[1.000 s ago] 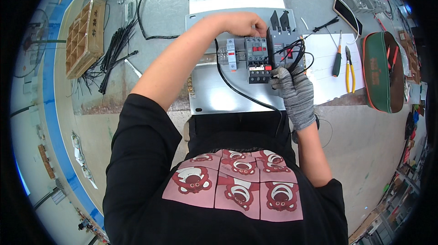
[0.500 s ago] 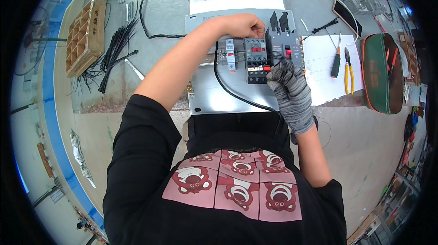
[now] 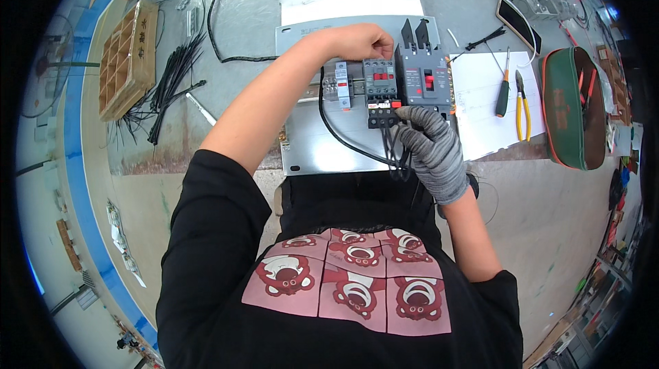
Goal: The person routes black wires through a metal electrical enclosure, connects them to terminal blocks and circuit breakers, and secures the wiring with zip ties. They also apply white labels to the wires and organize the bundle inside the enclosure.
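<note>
While left hand (image 3: 362,42) curls by contactor (image 3: 379,78), gloved right hand (image 3: 436,149) by overload relay (image 3: 382,116)—can't tell either grip—black wires (image 3: 399,165) best run untwisted.

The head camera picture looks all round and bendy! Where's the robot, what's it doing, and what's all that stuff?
There's no robot here, just a person. A wide fisheye camera on their head looks down, so straight edges bend near the rim.

The bare left hand has its fingers at the top of a contactor, a grey electrical switch. The right hand, in a grey knitted glove, is at the overload relay below it, beside thin black wires. I can't tell how firmly either hand grips.

Those parts and a circuit breaker sit on a metal plate. Around it on the table lie black cable ties, a wooden compartment box, a screwdriver, yellow-handled pliers and a green pouch.
</note>
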The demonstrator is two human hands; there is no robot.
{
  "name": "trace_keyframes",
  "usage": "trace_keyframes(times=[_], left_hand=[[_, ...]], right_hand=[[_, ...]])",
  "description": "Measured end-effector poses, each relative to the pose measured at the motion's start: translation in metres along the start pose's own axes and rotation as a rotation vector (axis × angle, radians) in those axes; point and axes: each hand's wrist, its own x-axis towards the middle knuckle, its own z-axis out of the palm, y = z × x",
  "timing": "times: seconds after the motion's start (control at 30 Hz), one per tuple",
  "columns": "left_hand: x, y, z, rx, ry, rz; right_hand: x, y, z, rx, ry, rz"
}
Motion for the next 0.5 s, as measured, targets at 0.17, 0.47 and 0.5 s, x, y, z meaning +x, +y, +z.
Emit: trace_keyframes(times=[0.17, 0.47, 0.5], left_hand=[[-0.002, 0.001, 0.001, -0.025, 0.003, -0.031], [0.000, 0.002, -0.001, -0.046, -0.019, -0.025], [-0.001, 0.004, -0.002, -0.036, -0.024, -0.030]], right_hand=[[0.002, 0.009, -0.021, -0.381, -0.130, -0.385], [0.018, 0.014, -0.030, -0.481, -0.149, -0.607], [0.020, 0.013, -0.029, -0.481, -0.137, -0.624]])
